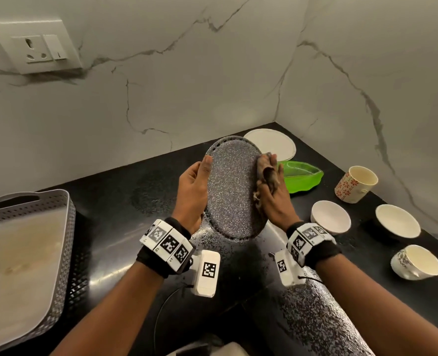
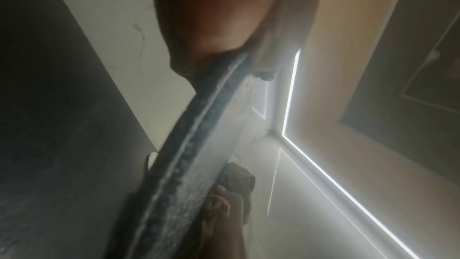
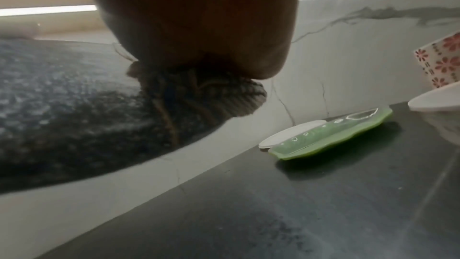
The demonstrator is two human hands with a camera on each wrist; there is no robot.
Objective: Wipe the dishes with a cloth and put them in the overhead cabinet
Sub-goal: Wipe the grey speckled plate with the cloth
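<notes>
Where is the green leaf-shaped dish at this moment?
In the head view, the green leaf-shaped dish lies on the black counter, right of the right hand, just in front of the white plate.

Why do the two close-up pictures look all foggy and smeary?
Left wrist view: bright light strips wash it hazy, and the speckled plate is smeared. Right wrist view: the cloth and plate sit too close, so they blur. Head view stays sharp.

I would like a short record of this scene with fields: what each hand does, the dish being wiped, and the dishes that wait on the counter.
left hand: grips the speckled plate at its left edge
right hand: presses the cloth on the plate's right edge
plate: held tilted above the counter
waiting: white plate, green dish, two bowls, two cups
</notes>
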